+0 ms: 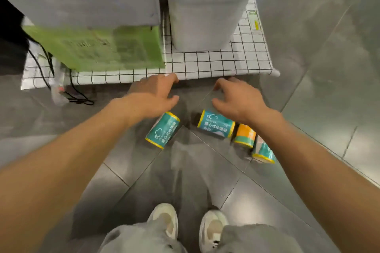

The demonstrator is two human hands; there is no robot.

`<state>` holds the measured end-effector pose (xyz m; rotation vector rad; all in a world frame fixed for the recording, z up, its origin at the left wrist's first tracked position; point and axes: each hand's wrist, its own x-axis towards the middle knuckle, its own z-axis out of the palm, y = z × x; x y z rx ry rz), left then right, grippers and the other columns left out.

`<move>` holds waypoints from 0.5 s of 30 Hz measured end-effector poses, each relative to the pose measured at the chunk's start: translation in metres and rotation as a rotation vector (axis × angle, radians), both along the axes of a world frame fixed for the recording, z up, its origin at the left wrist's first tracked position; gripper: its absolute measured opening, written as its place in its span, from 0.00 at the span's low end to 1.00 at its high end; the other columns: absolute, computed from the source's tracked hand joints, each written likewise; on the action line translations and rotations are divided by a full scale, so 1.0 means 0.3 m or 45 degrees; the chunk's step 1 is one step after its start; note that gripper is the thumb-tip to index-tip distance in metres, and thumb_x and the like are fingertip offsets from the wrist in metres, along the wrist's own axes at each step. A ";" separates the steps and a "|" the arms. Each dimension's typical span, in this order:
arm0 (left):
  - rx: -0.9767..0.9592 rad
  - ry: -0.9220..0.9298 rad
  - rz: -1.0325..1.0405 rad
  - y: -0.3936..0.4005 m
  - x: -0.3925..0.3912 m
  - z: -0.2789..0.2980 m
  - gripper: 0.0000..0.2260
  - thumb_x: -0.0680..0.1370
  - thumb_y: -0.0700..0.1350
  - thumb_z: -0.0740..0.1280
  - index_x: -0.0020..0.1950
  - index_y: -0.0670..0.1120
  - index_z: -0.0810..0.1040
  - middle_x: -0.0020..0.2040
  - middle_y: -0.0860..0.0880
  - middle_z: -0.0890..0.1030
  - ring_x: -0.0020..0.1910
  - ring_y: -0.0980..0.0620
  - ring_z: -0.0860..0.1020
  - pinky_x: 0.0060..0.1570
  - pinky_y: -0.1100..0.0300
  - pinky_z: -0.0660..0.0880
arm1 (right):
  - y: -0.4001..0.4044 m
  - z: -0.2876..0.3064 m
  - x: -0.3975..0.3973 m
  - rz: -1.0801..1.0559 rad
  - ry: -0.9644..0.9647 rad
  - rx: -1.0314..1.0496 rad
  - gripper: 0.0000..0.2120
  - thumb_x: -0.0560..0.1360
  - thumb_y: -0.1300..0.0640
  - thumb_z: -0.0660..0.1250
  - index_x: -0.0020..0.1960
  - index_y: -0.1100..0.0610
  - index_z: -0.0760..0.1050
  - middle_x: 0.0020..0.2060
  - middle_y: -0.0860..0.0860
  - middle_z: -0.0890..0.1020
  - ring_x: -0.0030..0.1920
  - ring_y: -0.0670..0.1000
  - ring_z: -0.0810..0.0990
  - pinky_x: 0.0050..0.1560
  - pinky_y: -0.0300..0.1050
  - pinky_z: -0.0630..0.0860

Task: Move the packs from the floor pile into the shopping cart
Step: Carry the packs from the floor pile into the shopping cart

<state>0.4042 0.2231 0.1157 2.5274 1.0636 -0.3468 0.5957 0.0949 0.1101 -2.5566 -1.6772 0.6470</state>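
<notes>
- Reaching stage: left hand (153,93) and right hand (239,98) hover above the teal-and-yellow cylindrical packs (216,123) on the grey tiled floor (205,170), fingers loosely spread, each grip empty.
- Next: drop lower, grab a pack. Cart is probably the white grid-lined platform (226,61), but it's blurry.

teal packs (216,123), orange pack (245,134), grey floor (185,170)

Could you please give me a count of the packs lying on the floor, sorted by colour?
Teal packs: 3, at and, the last partly hidden by the right forearm
Orange pack: 1
Total: 4 packs on the floor
</notes>
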 end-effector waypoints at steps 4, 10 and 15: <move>0.027 -0.043 0.021 0.015 -0.052 -0.296 0.25 0.77 0.58 0.64 0.73 0.54 0.64 0.64 0.46 0.77 0.61 0.38 0.76 0.58 0.41 0.74 | 0.002 -0.289 -0.006 -0.008 -0.011 -0.036 0.18 0.75 0.45 0.65 0.63 0.49 0.73 0.59 0.52 0.78 0.61 0.58 0.77 0.54 0.52 0.74; 0.051 -0.033 0.031 0.035 -0.076 -0.545 0.26 0.77 0.60 0.64 0.72 0.53 0.64 0.63 0.47 0.76 0.61 0.38 0.76 0.57 0.43 0.75 | -0.003 -0.553 -0.017 -0.001 -0.089 -0.034 0.23 0.75 0.42 0.66 0.66 0.50 0.71 0.61 0.56 0.76 0.61 0.61 0.77 0.50 0.53 0.72; -0.016 -0.027 0.097 -0.010 -0.082 -0.606 0.24 0.77 0.58 0.64 0.71 0.54 0.64 0.64 0.48 0.77 0.62 0.39 0.76 0.55 0.45 0.74 | -0.022 -0.625 -0.016 -0.020 -0.060 -0.129 0.28 0.74 0.40 0.69 0.69 0.52 0.69 0.63 0.57 0.74 0.62 0.61 0.76 0.55 0.54 0.74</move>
